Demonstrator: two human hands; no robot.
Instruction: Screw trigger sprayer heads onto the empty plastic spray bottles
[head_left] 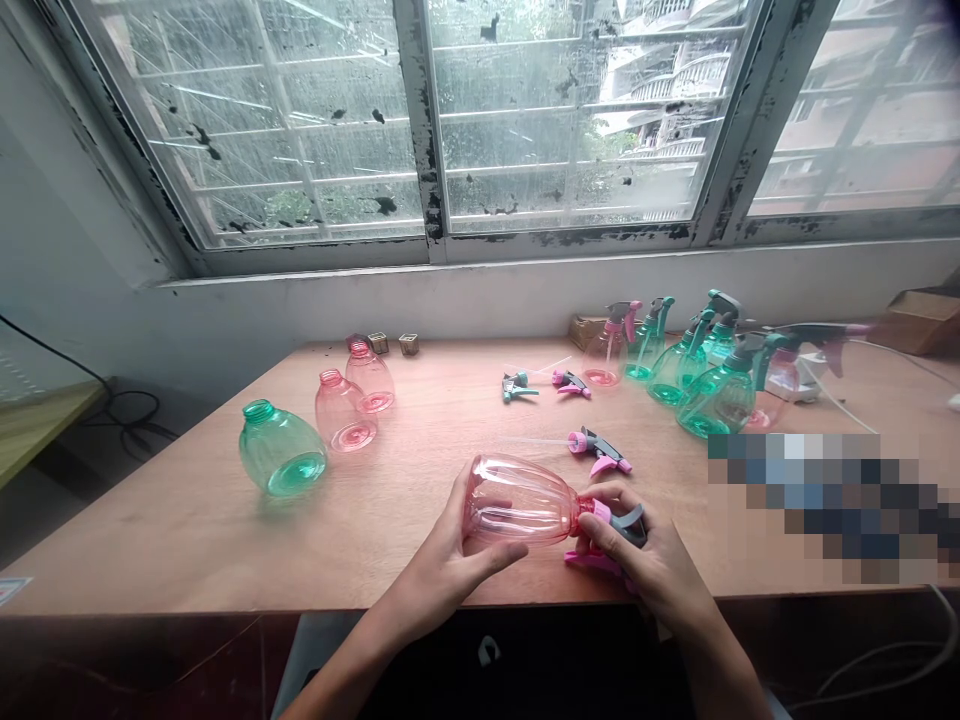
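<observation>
Pink spray bottle point(521, 500) is held on its side at the near part of a wooden table point(187, 520), which stands below a wide barred window point(562, 130). At right rear crowd assembled green spray bottles point(716, 402), with pink ones among them; at left stand an open-necked green bottle point(281, 460) and two open-necked pink bottles point(345, 412). The left hand point(459, 570) cups the held bottle's base; the right hand point(649, 555) grips the pink-and-grey trigger head point(630, 522) at its neck. Beyond lie three loose trigger heads point(600, 448). Two small cubes point(409, 344) sit near the table's back edge.
</observation>
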